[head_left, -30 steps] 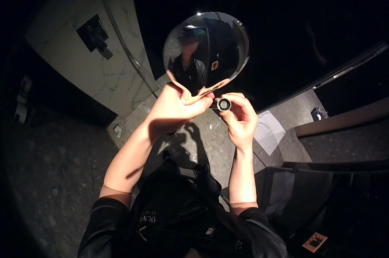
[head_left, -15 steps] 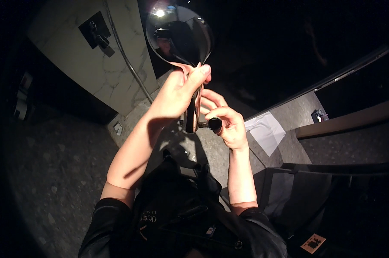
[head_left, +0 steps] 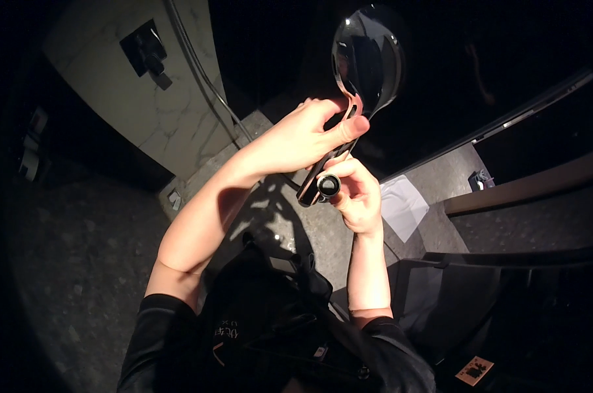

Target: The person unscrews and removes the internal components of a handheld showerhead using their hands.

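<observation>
My left hand (head_left: pixel 306 134) is closed round the handle of a shiny chrome shower head (head_left: pixel 368 56), its thumb lying along the neck. The broad, mirror-like head points up and away, and the handle slants down to the left. My right hand (head_left: pixel 359 196), just below, has its fingers curled and pinches a round, dark-centred hose connector (head_left: pixel 328 186) beside the handle's lower end. From the wall side a metal shower hose (head_left: pixel 208 85) runs down behind my left forearm toward this connector. Whether connector and handle touch is hard to see.
A dark wall-mounted tap (head_left: pixel 153 62) sits on the marbled wall at upper left. On the floor to the right lies a white sheet (head_left: pixel 404 208), with a small dark object (head_left: pixel 483 179) past it. A small orange-brown card (head_left: pixel 475 371) is at lower right.
The shower head has swung to the right and tilted, with my left hand moving along with it. In my right hand, the connector's round end has turned to face me more.
</observation>
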### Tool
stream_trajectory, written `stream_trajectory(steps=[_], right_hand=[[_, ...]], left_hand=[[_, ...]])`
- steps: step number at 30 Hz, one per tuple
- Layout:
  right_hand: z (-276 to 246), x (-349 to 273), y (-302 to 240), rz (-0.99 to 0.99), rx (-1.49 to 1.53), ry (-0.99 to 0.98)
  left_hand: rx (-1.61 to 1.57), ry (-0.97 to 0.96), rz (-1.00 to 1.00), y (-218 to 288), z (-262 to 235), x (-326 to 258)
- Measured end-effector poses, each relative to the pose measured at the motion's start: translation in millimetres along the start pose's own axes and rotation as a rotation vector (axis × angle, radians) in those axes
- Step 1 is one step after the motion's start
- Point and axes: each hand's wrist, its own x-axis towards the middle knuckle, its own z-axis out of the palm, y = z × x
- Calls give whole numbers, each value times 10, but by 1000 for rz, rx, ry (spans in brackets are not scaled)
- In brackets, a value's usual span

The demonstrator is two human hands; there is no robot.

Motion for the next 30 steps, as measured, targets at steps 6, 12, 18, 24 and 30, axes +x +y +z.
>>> stream_trajectory(steps=[6,12,18,24,30], right_hand=[[6,41,5,-99,-48,135],[-108,3,52,-157,-254,217],[-88,38,95,-220,-553,182],[7,78,53,-355,-1022,195],[3,96,95,-464,-1139,197]], left_hand=[[30,228,91,30,-30,-247],[254,159,288,258,-61,-508],[426,36,283,300,-112,-515],[493,113,219,301,-19,-589],[503,122,315,266,-2,-595]])
